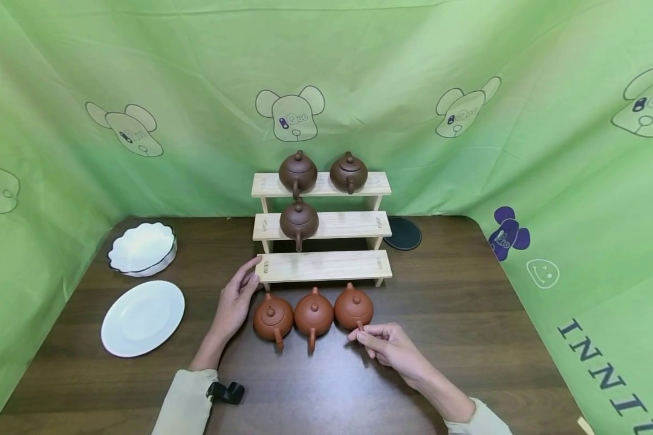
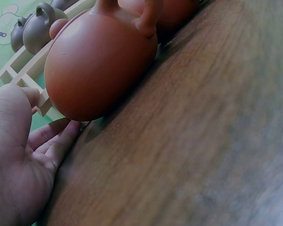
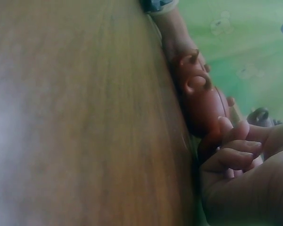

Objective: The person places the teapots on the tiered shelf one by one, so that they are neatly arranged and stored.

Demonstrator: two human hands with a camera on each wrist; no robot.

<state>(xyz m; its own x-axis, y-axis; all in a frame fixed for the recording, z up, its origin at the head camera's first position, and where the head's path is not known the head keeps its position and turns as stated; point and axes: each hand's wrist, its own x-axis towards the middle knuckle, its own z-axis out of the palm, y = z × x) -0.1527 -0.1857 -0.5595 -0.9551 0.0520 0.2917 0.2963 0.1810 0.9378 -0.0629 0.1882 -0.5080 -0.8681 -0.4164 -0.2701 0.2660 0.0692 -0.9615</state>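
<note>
My right hand [image 1: 392, 347] pinches the handle of the rightmost reddish-brown clay teapot [image 1: 354, 309] between thumb and fingers. Two matching teapots, a middle one [image 1: 314, 314] and a left one [image 1: 272, 317], stand beside it in a row, handles toward me. Behind them is a three-step wooden stand [image 1: 326, 267]. My left hand [image 1: 235, 305] has its extended fingers at the left end of the lowest step. Two dark brown teapots, one left [image 1: 298, 174] and one right [image 1: 348, 175], sit on the top step; a third dark teapot [image 1: 299, 222] is on the middle step's left.
To the left lie a scalloped white bowl [image 1: 143, 249] and a white oval plate [image 1: 143, 318]. A round black mat [image 1: 404, 234] lies behind the stand's right side. Green printed cloth [image 1: 207, 54] closes off the back and sides of the wooden table [image 1: 457, 290].
</note>
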